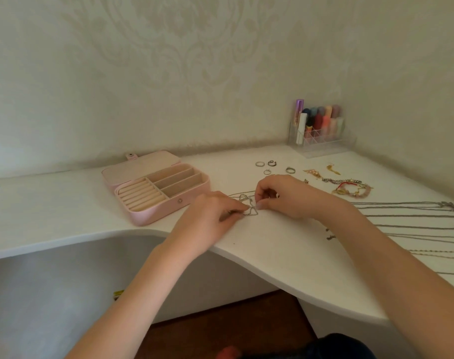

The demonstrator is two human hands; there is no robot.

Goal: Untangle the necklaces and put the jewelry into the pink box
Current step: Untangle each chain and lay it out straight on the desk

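A tangled silver necklace (248,206) lies on the white desk (272,244) between my hands. My left hand (210,216) pinches the chain at its left side, and my right hand (280,195) pinches it from the right. The pink box (153,187) stands open to the left of my hands, its cream compartments holding nothing I can see. Several silver necklaces (415,216) lie stretched out in rows at the right. Several rings (268,167) lie behind my right hand. Bracelets (350,187) and gold earrings (321,172) lie further right.
A clear organiser (319,133) with lipsticks and tubes stands in the back right corner against the wall. The desk's front edge curves inward near my left forearm. Two small dark pieces (330,234) lie by my right forearm.
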